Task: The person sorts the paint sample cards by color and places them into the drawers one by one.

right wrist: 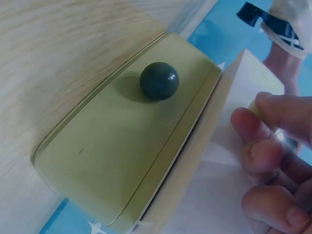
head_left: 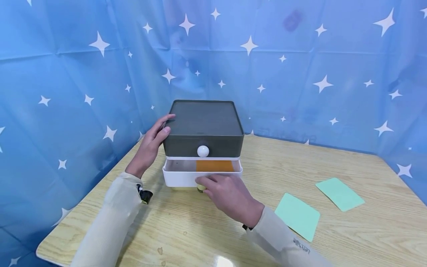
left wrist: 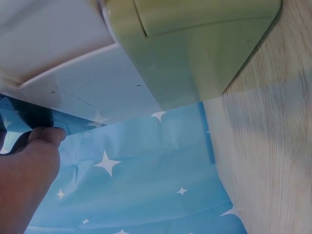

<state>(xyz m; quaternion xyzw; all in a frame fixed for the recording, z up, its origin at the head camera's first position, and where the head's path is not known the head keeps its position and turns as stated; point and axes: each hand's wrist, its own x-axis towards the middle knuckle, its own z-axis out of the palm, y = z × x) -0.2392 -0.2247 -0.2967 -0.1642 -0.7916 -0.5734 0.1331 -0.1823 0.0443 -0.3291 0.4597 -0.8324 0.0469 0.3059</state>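
Note:
A small three-tier drawer box stands on the table, its dark grey top tier point(head_left: 204, 118) bearing a white knob point(head_left: 202, 151). Its white middle drawer point(head_left: 180, 178) is pulled partway out, and a flat orange sheet point(head_left: 214, 165) lies inside. My right hand point(head_left: 230, 194) pinches that drawer's pale yellow knob point(right wrist: 255, 108) between thumb and forefinger. Below is the yellow-green bottom drawer point(right wrist: 117, 146), closed, with a dark round knob point(right wrist: 159, 81). My left hand point(head_left: 151, 145) presses against the upper left side of the box, fingers extended along the grey tier.
Two mint-green sheets point(head_left: 298, 216) point(head_left: 339, 194) lie flat on the wooden table point(head_left: 186, 230) at the right. A blue curtain with white stars point(head_left: 280, 74) hangs behind the table and along its left side.

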